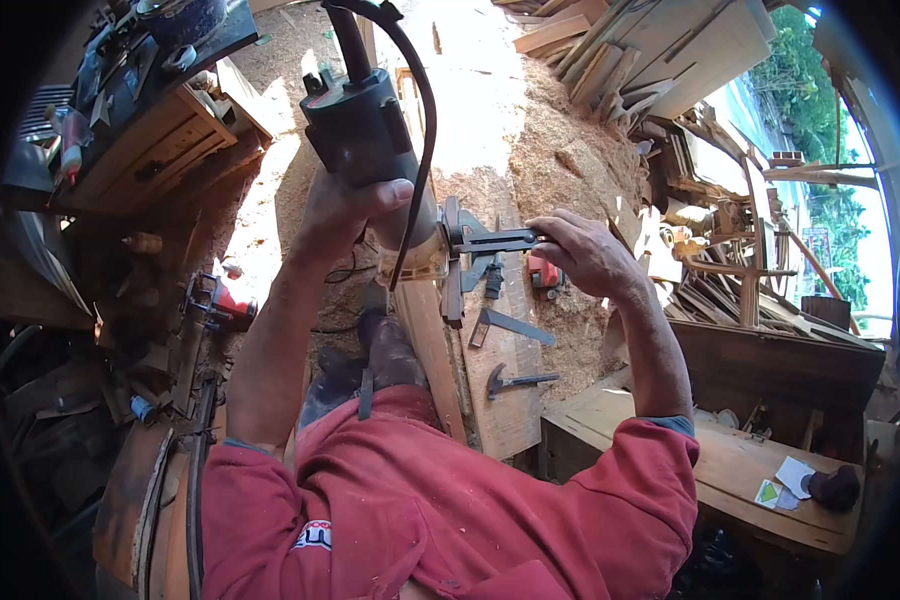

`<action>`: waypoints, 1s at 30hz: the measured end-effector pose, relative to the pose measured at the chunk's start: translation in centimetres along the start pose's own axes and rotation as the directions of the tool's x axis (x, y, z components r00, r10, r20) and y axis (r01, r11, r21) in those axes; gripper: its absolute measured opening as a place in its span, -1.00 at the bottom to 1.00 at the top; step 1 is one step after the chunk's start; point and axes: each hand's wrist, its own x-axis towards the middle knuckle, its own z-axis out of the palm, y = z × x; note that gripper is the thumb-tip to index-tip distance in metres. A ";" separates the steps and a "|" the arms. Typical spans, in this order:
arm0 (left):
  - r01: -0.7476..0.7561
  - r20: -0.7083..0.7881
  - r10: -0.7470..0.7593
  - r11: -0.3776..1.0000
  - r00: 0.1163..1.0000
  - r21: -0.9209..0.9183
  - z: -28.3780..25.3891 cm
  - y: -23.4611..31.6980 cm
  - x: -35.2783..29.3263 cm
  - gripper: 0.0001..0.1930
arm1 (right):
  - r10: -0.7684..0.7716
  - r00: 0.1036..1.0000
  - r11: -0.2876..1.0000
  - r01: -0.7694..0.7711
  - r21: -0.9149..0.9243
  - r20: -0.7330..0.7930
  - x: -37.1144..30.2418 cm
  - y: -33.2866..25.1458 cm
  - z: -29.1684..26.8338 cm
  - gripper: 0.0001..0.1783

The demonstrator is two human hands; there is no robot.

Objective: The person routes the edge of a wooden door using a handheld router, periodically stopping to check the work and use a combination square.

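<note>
Both hands are busy at one tool: the left hand is clamped around the dark body of a power router, held upright with its black cord looping down in front of the fingers, and the right hand is closed on the handle of a wrench whose head sits at the router's lower end. Far left, a wooden drawer unit stands in shadow, and below it a red and black power tool lies on the floor. Under the router a wooden plank runs toward the person, and beside it a wider board carries a metal square and a hammer. Sawdust covers the ground behind. To the right lie stacked timber offcuts and a low wooden bench. The left forearm rises steeply with the wrist bent; the right forearm reaches in from the right, knuckles up.
</note>
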 end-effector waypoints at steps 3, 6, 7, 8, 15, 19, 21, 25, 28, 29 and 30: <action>0.040 -0.004 -0.041 0.985 0.999 -0.167 -0.5 -0.8 -0.6 -0.56 | -0.044 0.998 0.999 0.043 0.026 0.037 0.1 -0.8 -0.4 -0.61; 0.109 -0.018 -0.114 0.974 0.993 -0.200 -0.5 -0.3 -1.9 -0.58 | -0.082 0.993 0.996 0.078 0.052 0.087 -0.2 -0.4 0.6 -0.60; 0.134 -0.016 -0.140 0.972 0.990 -0.193 -0.9 -0.4 -2.3 -0.58 | -0.086 0.993 0.995 0.081 0.054 0.084 -0.3 -0.7 0.9 -0.60; 0.159 -0.015 -0.165 0.970 0.986 -0.186 -1.1 -0.4 -2.6 -0.59 | -0.094 0.990 0.994 0.087 0.070 0.100 -0.4 -1.2 1.2 -0.61; 0.130 -0.067 -0.139 0.984 0.988 -0.125 -0.2 1.3 -3.2 -0.57 | -0.091 0.991 0.989 0.079 0.124 0.100 -0.7 -0.6 1.6 -0.61; 0.009 -0.030 -0.005 0.990 1.000 0.139 1.7 1.9 -2.4 -0.52 | 0.030 0.961 1.000 -0.031 -0.002 0.274 1.7 -1.0 1.4 -0.51; -0.011 -0.004 0.014 0.923 1.000 0.384 3.1 1.6 -0.9 -0.53 | -0.036 0.999 0.977 0.027 -0.210 -0.038 2.7 -2.0 2.3 -0.32; -0.131 -0.049 0.161 0.919 0.986 0.371 5.4 0.0 0.4 -0.38 | -0.010 0.997 0.990 0.020 0.139 -0.071 7.1 -2.5 6.2 -0.31; -0.196 -0.028 0.225 0.896 0.974 0.398 6.8 -0.4 0.4 -0.33 | -0.164 0.936 0.979 0.193 0.065 -0.310 7.6 0.4 11.1 -0.50; -0.241 -0.005 0.267 0.879 0.964 0.412 7.1 -0.3 0.5 -0.34 | -0.217 0.886 0.969 0.246 0.020 -0.409 7.2 1.1 11.9 -0.56; -0.157 0.030 0.160 0.886 0.987 0.437 6.5 0.1 0.5 -0.32 | -0.273 0.817 0.953 0.303 -0.025 -0.509 7.4 0.9 13.0 -0.62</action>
